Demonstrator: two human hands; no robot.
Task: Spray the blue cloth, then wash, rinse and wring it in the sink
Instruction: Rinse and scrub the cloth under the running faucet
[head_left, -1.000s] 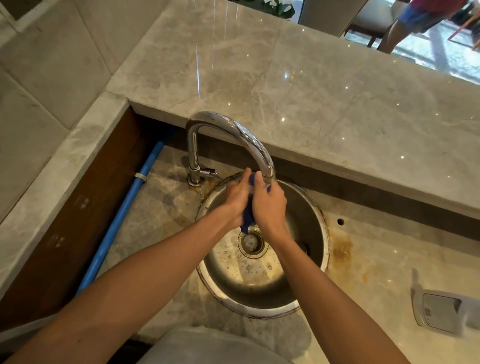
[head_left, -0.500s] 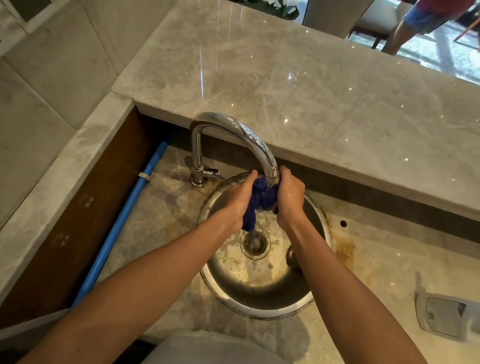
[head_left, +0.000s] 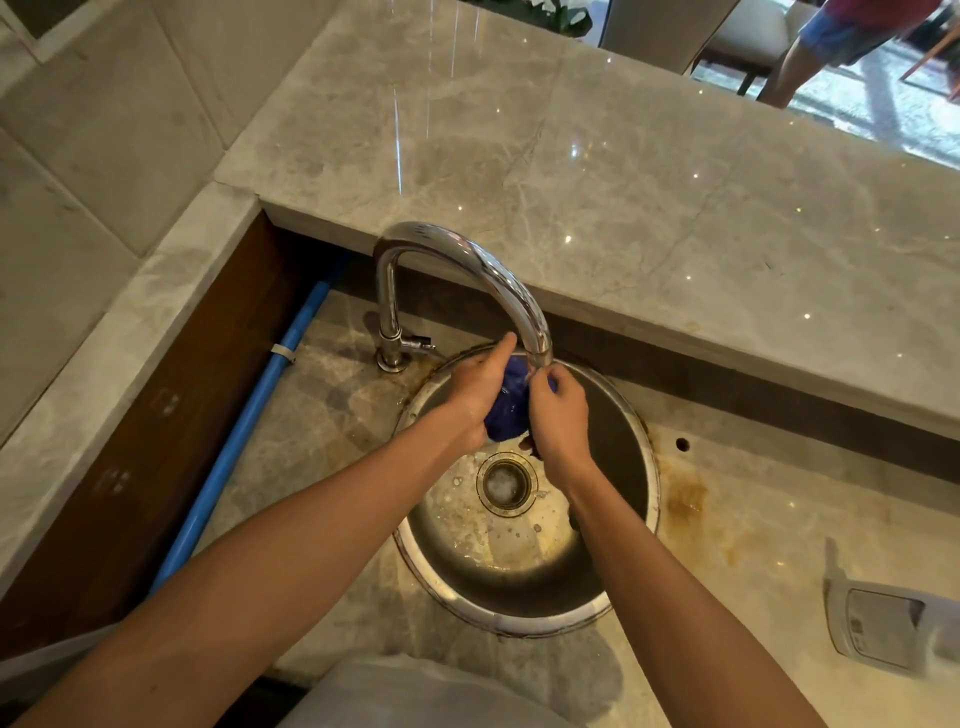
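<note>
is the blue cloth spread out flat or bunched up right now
Bunched up. The blue cloth is a crumpled wad squeezed between the left hand and right hand, under the faucet spout.

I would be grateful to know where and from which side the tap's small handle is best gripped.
Probably pinch the short stub of the handle at its outer tip, coming from the sink side. It sticks out sideways from the base of the tap towards the basin, and that end is free. Both hands, left hand and right hand, are on the cloth.
</note>
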